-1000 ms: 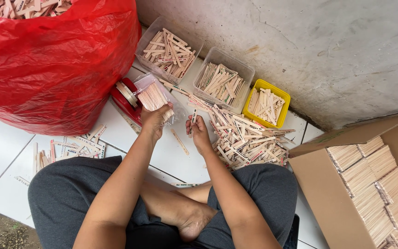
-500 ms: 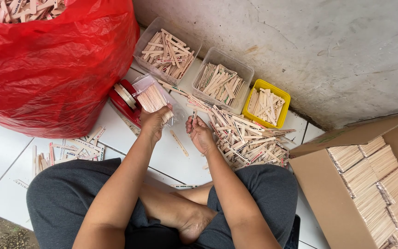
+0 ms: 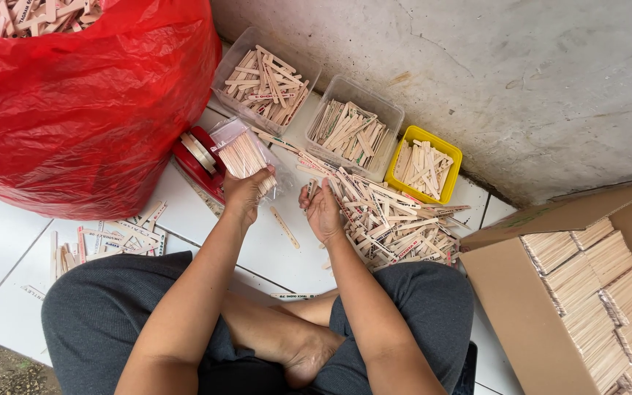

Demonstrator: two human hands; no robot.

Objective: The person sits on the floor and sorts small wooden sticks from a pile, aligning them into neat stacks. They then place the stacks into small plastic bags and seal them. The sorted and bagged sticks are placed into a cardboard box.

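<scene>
My left hand (image 3: 245, 192) grips a bundle of thin wooden sticks in a clear plastic bag (image 3: 241, 152), held above the white tiled floor. My right hand (image 3: 322, 211) rests at the edge of a loose pile of wooden sticks (image 3: 385, 218) on the floor, its fingers curled around a few sticks. A single stick (image 3: 284, 227) lies on the tile between the two hands.
A big red plastic sack (image 3: 82, 110) full of sticks stands at the left. A red tape dispenser (image 3: 199, 161) sits beside it. Two clear tubs (image 3: 266, 77) (image 3: 352, 128) and a yellow tub (image 3: 424, 164) line the concrete wall. An open cardboard box (image 3: 587, 292) holds bundled sticks at the right.
My left hand has lifted the bagged bundle slightly and tilted it upright. My right hand has shifted a little toward the stick pile.
</scene>
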